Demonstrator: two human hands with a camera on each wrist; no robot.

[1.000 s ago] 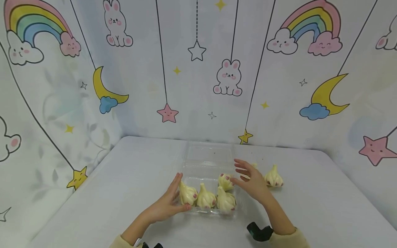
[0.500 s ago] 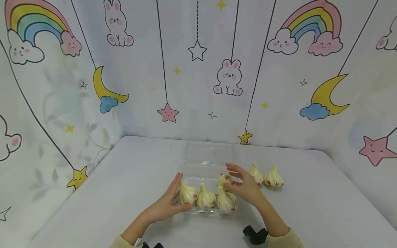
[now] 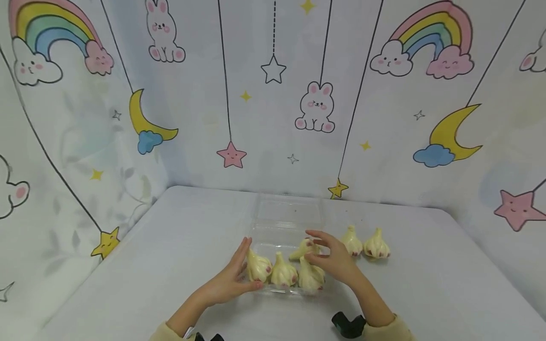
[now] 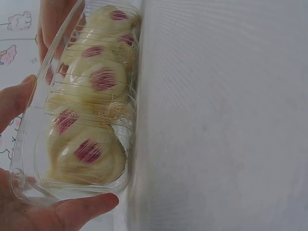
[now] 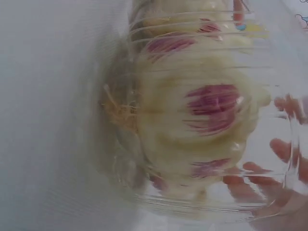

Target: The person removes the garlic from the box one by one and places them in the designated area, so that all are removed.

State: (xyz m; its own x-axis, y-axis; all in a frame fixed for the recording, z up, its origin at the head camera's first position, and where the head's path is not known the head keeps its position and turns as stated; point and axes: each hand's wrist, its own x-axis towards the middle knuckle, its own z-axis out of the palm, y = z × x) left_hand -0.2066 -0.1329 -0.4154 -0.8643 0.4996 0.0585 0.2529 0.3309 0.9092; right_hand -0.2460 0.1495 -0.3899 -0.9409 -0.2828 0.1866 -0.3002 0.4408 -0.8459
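Observation:
A clear plastic clamshell box (image 3: 273, 290) holds garlic bulbs. Along its front side sit three bulbs in a row: the left bulb (image 3: 258, 267), the middle bulb (image 3: 283, 270) and the right bulb (image 3: 312, 275). Behind the right one, another garlic bulb (image 3: 305, 249) lies tipped, neck to the left. The right hand (image 3: 334, 258) pinches this bulb, thumb nearer the front and fingers behind. Fingers of that hand show blurred through the plastic in the right wrist view. The left hand (image 3: 226, 282) rests against the box's left end, fingers straight along the side and thumb (image 4: 91, 207) at the front.
Two more bulbs stand on the white table right of the box: a nearer bulb (image 3: 352, 242) and a farther-right bulb (image 3: 376, 245). The box's open lid (image 3: 286, 210) lies flat behind it. A cartoon-printed curtain (image 3: 192, 104) surrounds the table.
The right hand has moved left and slightly down over the box. The rear bulb has turned, its neck now pointing left. The left hand has stayed in place.

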